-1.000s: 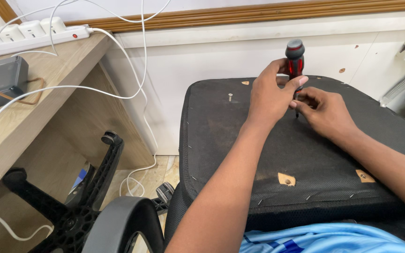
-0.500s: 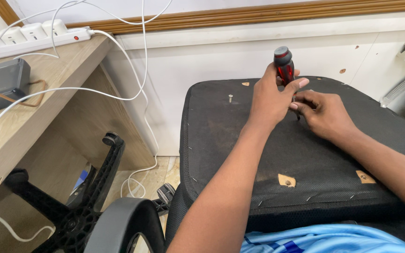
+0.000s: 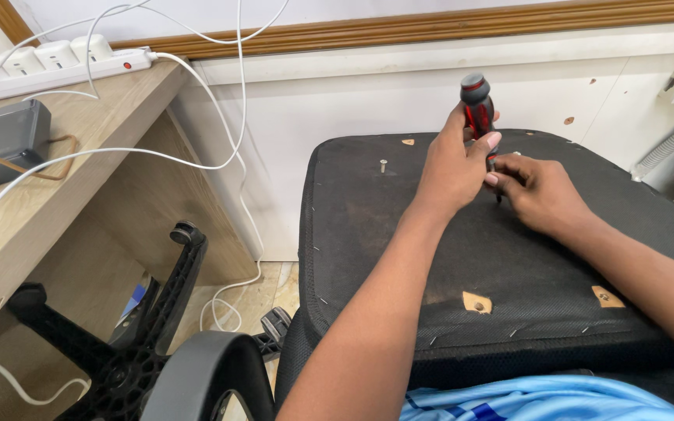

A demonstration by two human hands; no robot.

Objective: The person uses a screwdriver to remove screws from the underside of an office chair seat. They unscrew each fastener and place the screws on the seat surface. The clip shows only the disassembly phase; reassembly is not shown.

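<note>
Red-and-black screwdriver stands nearly upright, its handle grasped by the left hand, thumb and fingers wrapped round it. Just right of that hand, the right hand pinches the shaft low down, fingertips touching the black seat underside; the tip itself is hidden behind the fingers. Left of the left hand a screw sticks up from the seat, apart from both hands. Nearer the body lie two bare wood patches. Far left, a wooden desk carries a power strip and white cables; below it rests a black chair base.
</note>
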